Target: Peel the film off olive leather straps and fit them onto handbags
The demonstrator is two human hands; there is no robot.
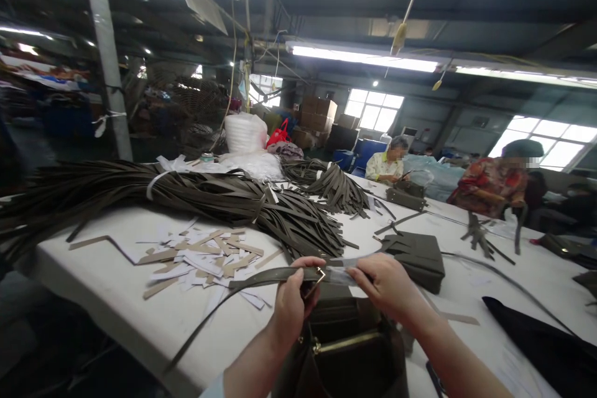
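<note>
1. Two bare hands meet over a white table [112, 273]. The left hand [290, 305] is closed, thumb against fingers, on a flat, smooth, dark olive strap [268, 275] that looks like leather, right by an angular, shiny gold-coloured metal buckle [321, 274].
2. Just to the right of that grip, the right hand [387, 283] pinches crinkled, see-through plastic film [339, 275] between thumb and fingers; the film lies along the buckle's right side.
3. The strap lies at the left hand, above the table. Its long axis runs roughly side to side through the grip; leftward from the fingers it arches, then a narrow length curves down toward the wearer.
4. Directly below both hands stands an open, dark olive, soft-sided bag [349, 354], its mouth facing up, with a gold-toned metal zip [352, 342] slanting slightly upward to the right.
5. Left of the grip is a loose, jagged heap of flat white and tan strips [205, 258]. Beyond it sprawls a thick bundle of long, dark, ribbon-like straps [205, 193], bound by a white tie [156, 183].
6. Beyond the right hand, near it, sits a boxy olive bag [417, 255]; farther off, a person in a red patterned top [489, 183] is at the table.
</note>
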